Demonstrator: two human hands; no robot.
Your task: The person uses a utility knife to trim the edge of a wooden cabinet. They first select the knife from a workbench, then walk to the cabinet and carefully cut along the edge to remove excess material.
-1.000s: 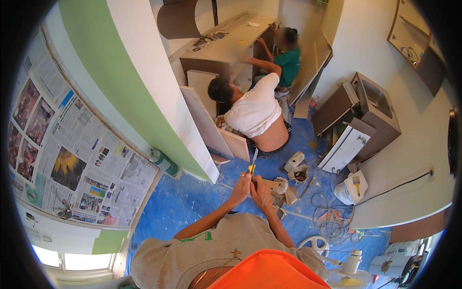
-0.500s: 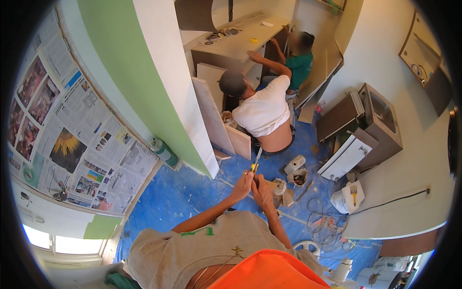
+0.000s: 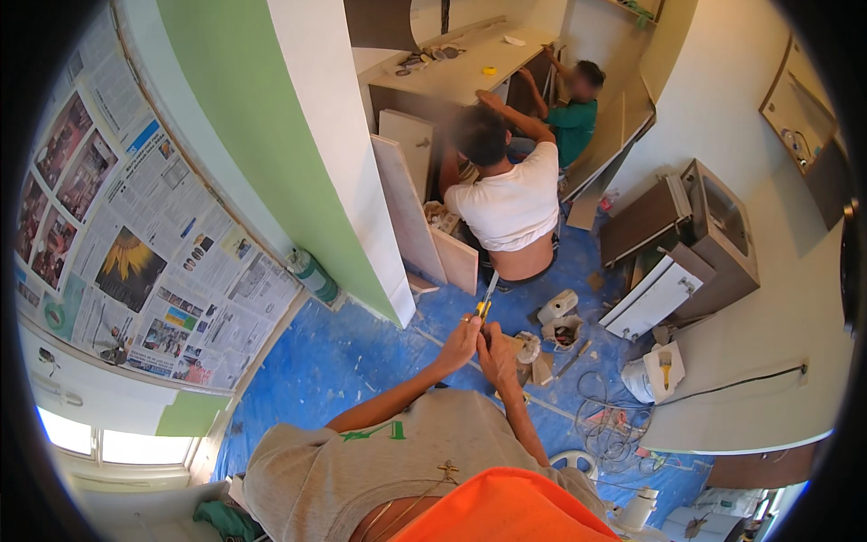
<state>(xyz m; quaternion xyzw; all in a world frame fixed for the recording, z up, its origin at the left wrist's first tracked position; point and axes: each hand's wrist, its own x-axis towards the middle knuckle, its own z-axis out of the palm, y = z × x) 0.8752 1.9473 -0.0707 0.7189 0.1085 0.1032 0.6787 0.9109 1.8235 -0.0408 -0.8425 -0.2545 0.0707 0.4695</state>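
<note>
In front of my body, my left hand (image 3: pixel 460 343) is closed around a small yellow-and-dark tool (image 3: pixel 483 311). A thin pale strip sticks out from it, away from me; I cannot make out its exact kind. Close beside it, my right hand (image 3: pixel 497 356) is closed too, its fingertips at the dark lower side of the tool. Both forearms are bent inward, and the hands nearly touch over the blue floor sheet (image 3: pixel 361 361).
Two people (image 3: pixel 506 199) crouch by a long cabinet (image 3: pixel 442 90) ahead. Boards (image 3: pixel 411 212) lean near the pillar (image 3: pixel 334 154). On the right are dismantled cabinet units (image 3: pixel 722 244), a bucket with a brush (image 3: pixel 652 372) and a coiled cable (image 3: pixel 614 425). Newspaper (image 3: pixel 135 271) covers the left wall.
My view has shifted slightly, and both hands with the tool sit a little further right in it. The person in the white shirt has raised and turned their head toward the cabinet.
</note>
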